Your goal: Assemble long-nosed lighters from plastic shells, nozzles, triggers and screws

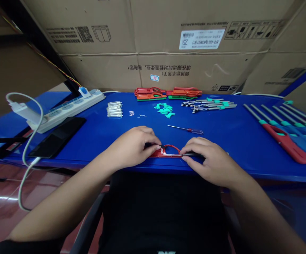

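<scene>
At the table's front edge lies a red lighter shell half [157, 153] with a loop-shaped opening. My left hand [135, 146] is closed over its left part, thumb and fingers pinching a small black part [163, 146] that has white wires [166, 153]. The wires run right along the shell toward my right hand [210, 158]. That hand is closed around a slim black tool [194, 154], its fingertips close to the wires at the shell's right end; its exact kind is hidden. A screwdriver [192, 131] with a clear purplish handle lies just beyond my hands.
Behind are red, orange and green shells [150, 93], teal triggers [165, 110], metal rods with wires [213, 104] and clear cylinders [114, 109]. Long-necked lighters [288, 141] lie right. A power strip [70, 109] and phone [59, 135] sit left; cardboard [102, 70] stands behind.
</scene>
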The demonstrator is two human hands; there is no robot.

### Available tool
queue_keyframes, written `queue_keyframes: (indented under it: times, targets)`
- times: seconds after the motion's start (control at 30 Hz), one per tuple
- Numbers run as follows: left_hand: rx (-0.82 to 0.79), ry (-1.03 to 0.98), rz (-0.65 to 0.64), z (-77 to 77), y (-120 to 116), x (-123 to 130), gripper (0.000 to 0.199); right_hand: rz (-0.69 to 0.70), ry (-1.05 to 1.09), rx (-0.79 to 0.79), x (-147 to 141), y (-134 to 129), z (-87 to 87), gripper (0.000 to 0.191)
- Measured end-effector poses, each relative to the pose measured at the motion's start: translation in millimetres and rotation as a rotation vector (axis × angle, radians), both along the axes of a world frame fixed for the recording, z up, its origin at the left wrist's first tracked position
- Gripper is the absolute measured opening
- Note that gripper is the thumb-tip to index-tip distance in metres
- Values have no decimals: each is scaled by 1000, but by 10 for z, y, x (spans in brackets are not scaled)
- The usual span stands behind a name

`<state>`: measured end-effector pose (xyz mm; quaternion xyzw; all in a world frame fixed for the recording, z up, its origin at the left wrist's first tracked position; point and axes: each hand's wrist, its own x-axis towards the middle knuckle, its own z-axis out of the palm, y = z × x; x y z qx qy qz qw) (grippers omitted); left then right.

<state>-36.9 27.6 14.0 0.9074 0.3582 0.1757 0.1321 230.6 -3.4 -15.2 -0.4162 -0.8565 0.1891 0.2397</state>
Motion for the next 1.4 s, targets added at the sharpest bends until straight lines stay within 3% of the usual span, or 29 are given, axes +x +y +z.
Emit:
queue_keyframes:
  times: [0.23,0.57,0.83,1.07,1.27,1.4]
  targets:
    - [51,25,24,-32,-188,-7,22,-8,9,-8,-9,2,3,13]
    - [234,76,116,-157,-251,31,27,-9,11,2,-7,-2,-18,13]
    - [16,-55,67,-78,-214,31,19,1,4,-26,-6,-7,1,14]
    - [-297,-234,159,-97,-129,33,19,-3,1,-30,-1,-4,-7,14]
    - [-342,-300,255,-155,-101,51,9,-4,6,-8,-13,-8,-11,14]
    - [-334,-289,327,-170,-121,62,18,2,10,3,-2,-3,-5,13]
